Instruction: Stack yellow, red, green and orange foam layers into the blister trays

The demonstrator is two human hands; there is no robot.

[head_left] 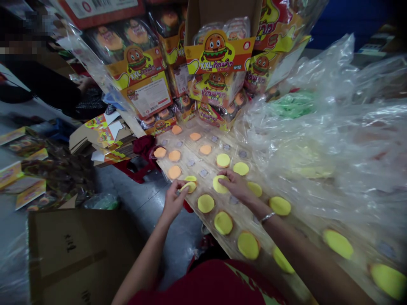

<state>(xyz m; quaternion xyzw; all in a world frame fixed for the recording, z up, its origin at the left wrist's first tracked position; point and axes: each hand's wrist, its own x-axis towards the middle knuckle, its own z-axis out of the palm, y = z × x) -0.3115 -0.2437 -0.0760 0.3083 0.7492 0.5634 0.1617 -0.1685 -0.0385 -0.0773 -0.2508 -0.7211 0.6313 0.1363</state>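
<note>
Head view, hands grasping yellow discs, left one's long axis running sideways

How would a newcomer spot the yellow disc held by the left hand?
Find the diagonal table, then the left hand at its left edge. The yellow disc is pinched there, in front of another yellow piece. Among its yellow neighbours, it alone is in that hand's grip.

Yellow disc: on surface, right fingers hide part
Carton: left of surface, cut off
Packs: left of surface, blurred
</note>
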